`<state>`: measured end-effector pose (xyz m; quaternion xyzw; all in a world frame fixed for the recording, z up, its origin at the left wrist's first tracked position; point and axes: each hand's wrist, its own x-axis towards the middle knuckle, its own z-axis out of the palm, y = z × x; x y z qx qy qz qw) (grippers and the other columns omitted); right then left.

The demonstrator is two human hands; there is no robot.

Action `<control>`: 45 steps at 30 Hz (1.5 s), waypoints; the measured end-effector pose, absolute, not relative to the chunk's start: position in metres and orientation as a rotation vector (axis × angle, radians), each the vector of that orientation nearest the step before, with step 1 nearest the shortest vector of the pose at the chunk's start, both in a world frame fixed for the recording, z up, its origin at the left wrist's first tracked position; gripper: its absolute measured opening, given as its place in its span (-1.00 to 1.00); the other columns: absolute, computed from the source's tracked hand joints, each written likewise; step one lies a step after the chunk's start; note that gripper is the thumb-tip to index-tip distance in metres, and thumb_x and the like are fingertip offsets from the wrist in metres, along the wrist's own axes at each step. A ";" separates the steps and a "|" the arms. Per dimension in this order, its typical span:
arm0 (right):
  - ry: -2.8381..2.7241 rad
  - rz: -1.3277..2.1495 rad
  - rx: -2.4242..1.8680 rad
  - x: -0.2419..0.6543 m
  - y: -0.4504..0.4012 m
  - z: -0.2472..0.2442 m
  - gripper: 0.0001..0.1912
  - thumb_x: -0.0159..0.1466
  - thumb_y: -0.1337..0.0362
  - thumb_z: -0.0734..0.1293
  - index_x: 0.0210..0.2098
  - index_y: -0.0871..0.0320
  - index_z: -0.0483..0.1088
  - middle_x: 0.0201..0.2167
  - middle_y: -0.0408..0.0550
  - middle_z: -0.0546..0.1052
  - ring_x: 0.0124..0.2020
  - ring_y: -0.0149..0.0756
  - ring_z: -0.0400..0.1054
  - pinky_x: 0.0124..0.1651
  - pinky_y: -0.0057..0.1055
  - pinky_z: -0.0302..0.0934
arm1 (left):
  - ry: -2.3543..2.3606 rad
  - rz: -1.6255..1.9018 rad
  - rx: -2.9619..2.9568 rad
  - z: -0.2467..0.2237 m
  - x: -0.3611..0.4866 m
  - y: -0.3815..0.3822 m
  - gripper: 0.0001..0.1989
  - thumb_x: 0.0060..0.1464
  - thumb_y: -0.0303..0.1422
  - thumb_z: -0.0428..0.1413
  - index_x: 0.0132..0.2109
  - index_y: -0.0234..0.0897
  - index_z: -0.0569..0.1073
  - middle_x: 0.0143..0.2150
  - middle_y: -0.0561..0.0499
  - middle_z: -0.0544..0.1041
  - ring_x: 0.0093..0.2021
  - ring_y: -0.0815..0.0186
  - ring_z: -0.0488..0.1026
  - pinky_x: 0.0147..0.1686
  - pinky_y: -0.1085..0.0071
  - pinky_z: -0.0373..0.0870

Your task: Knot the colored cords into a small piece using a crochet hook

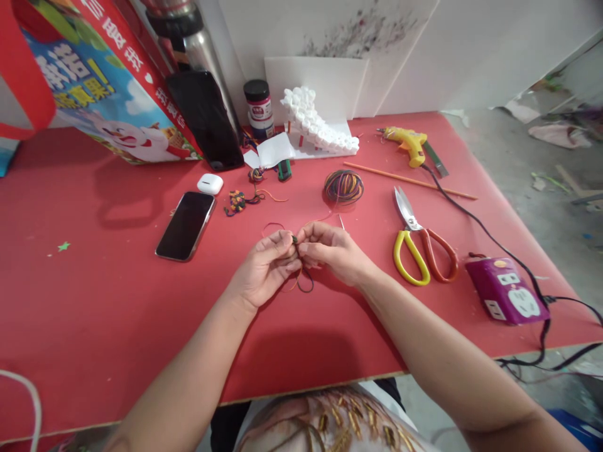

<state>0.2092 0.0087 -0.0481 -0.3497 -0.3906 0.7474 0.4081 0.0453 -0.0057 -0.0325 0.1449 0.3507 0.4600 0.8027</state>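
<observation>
Pinching the dark yarn (pixel 295 240) from both sides, the fingers of the left hand (pixel 264 267) and right hand (pixel 336 252) seem to steady it above the tabletop (pixel 301 342).

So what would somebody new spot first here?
Probably the bright red table. Next, perhaps, the big scissors, one handle yellow and one orange-red, right of the hands. Then the colourful yarn ball just beyond the hands, and the bumpy white model at the back.
</observation>
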 end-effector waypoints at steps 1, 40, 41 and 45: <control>-0.988 1.881 -0.889 0.209 0.008 -0.048 -0.67 0.10 0.14 0.59 -0.31 0.16 0.47 -0.53 -0.24 0.45 -0.60 -0.52 0.19 -0.53 -0.49 0.04 | 0.762 0.995 0.315 -0.032 0.046 -0.006 -0.67 -0.13 -0.41 0.52 -0.42 -0.35 0.49 -0.57 0.18 0.25 -0.54 0.52 0.19 -0.52 0.59 0.29; -1.042 1.737 -0.962 0.208 0.006 -0.043 -0.76 0.13 0.22 0.54 -0.39 0.16 0.42 -0.58 -0.22 0.51 -0.63 -0.50 0.30 -0.51 -0.48 0.19 | 0.826 1.025 0.488 -0.034 0.050 -0.008 -0.68 -0.04 -0.30 0.45 -0.34 -0.31 0.46 -0.42 0.08 0.45 -0.48 0.45 0.34 -0.42 0.48 0.32; -1.065 1.743 -0.960 0.209 0.006 -0.042 -0.80 0.14 0.26 0.52 -0.39 0.16 0.42 -0.58 -0.21 0.53 -0.62 -0.48 0.33 -0.50 -0.48 0.21 | 0.846 1.012 0.528 -0.035 0.050 -0.009 -0.67 -0.02 -0.25 0.44 -0.35 -0.31 0.45 -0.43 0.08 0.44 -0.48 0.44 0.35 -0.42 0.47 0.32; -1.151 1.769 -0.957 0.211 0.005 -0.040 -0.89 0.14 0.35 0.44 -0.42 0.14 0.41 -0.57 -0.15 0.59 -0.58 -0.40 0.41 -0.48 -0.46 0.25 | 0.963 0.943 0.726 -0.038 0.049 -0.011 -0.63 0.08 -0.14 0.38 -0.36 -0.27 0.40 -0.50 0.11 0.40 -0.50 0.43 0.32 -0.44 0.48 0.25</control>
